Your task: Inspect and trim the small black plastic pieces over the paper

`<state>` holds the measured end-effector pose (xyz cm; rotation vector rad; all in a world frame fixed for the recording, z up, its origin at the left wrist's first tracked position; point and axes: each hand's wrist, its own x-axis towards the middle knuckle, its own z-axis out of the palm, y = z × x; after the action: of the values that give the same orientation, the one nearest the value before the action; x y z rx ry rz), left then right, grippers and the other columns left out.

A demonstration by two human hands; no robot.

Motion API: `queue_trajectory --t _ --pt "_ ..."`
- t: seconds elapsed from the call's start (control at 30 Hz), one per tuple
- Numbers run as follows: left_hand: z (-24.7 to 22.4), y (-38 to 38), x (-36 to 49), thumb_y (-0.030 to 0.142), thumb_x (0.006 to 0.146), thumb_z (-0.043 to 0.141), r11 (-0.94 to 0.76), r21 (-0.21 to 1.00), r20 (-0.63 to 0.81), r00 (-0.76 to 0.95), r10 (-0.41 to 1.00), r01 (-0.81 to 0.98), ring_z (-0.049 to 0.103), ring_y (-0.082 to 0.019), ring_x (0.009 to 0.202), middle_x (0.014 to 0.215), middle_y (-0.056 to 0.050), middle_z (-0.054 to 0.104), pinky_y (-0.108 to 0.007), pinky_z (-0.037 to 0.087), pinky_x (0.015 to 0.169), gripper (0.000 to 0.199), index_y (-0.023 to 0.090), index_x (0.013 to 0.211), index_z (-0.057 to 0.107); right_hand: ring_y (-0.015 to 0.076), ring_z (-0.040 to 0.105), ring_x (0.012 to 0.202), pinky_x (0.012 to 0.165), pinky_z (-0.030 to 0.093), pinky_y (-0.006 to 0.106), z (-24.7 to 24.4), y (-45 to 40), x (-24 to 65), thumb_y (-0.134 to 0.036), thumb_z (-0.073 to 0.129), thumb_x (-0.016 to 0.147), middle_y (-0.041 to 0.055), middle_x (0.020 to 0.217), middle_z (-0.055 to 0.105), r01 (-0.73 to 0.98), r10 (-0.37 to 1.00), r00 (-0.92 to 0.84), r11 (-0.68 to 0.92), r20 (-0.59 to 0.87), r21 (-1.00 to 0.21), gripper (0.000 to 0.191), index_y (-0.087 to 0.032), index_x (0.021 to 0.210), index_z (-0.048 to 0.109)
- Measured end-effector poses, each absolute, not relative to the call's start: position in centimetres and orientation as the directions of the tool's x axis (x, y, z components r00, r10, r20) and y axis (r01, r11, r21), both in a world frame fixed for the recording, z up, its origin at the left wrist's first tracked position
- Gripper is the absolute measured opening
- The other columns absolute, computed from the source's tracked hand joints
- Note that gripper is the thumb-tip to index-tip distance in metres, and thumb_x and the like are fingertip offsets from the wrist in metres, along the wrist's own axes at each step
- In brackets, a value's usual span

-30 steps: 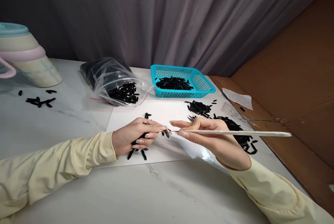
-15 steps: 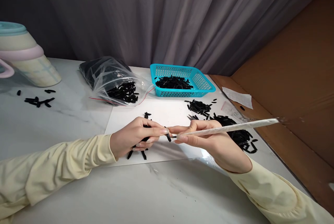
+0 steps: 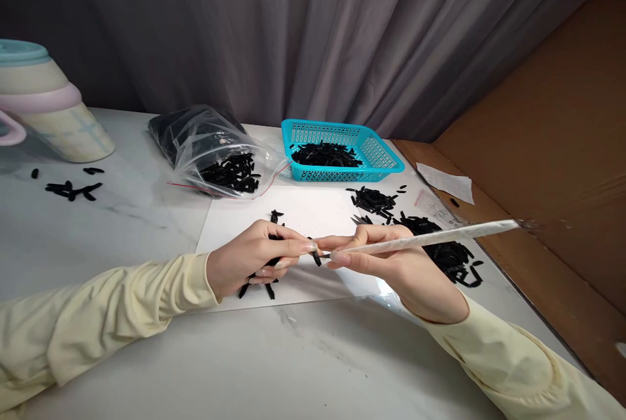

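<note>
My left hand (image 3: 264, 254) pinches a small, elongated black piece (image 3: 317, 257) between thumb and fingertips. My right hand (image 3: 386, 260) grips a long, slim tool with a white-wrapped handle (image 3: 454, 235), held like a pen. Its narrow metal tip meets or almost touches the black piece; which one I cannot tell. The two hands are close together above a white sheet of paper (image 3: 313, 205). Under my left hand lie more black pieces (image 3: 270, 289), partly covered by the fingers.
Behind stands a turquoise perforated basket (image 3: 342, 175) holding black pieces. To its left lies an open zip bag (image 3: 229, 146) of the same pieces. Piles of black pieces (image 3: 374, 201) lie right of the paper. A tumbler (image 3: 59, 107) and scattered pieces (image 3: 73, 191) are at left.
The tool's handle end has dipped very slightly and shifted a little left with my right hand. My left hand keeps its pinch on the black piece.
</note>
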<state>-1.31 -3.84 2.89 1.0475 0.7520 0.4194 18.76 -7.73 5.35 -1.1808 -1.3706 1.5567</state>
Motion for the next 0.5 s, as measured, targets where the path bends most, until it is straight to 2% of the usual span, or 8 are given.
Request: queue_trajectory --t 0.2,0.33,0.5 --pt "2.82 -3.85 -1.31 0.026 0.08 0.06 0.455 0.89 -0.35 0.687 0.637 0.032 0.023 0.0 0.034 0.047 0.008 0.032 -0.015 0.014 0.03 0.018 0.012 0.07 0.064 0.0245 0.062 0.1 0.082 0.051 0.033 5.27 -7.72 18.71 -0.018 0.074 0.07 0.0072 0.086 0.072 0.035 0.941 -0.3 -0.155 -0.159 -0.987 0.02 -0.016 0.055 0.06" --pt "2.78 -3.9 -1.23 0.027 0.08 0.06 0.459 0.888 -0.358 0.676 0.644 0.033 0.023 0.0 0.035 0.047 0.008 0.033 -0.015 0.014 0.031 0.019 0.012 0.068 0.063 0.0256 0.062 0.1 0.086 0.05 0.037 5.06 -7.64 18.73 -0.02 0.075 0.069 0.008 0.089 0.072 0.043 0.939 -0.297 -0.17 -0.175 -0.985 0.018 -0.016 0.057 0.062" --pt "2.49 -3.9 -1.19 0.028 0.079 0.061 0.455 0.889 -0.364 0.665 0.652 0.039 0.023 -0.001 0.035 0.048 0.008 0.033 -0.015 0.014 0.03 0.017 0.011 0.076 0.065 0.0262 0.059 0.106 0.091 0.047 0.04 5.17 -7.64 18.48 -0.019 0.074 0.07 0.0067 0.081 0.072 0.046 0.925 -0.333 -0.179 -0.184 -0.983 0.015 -0.017 0.059 0.063"
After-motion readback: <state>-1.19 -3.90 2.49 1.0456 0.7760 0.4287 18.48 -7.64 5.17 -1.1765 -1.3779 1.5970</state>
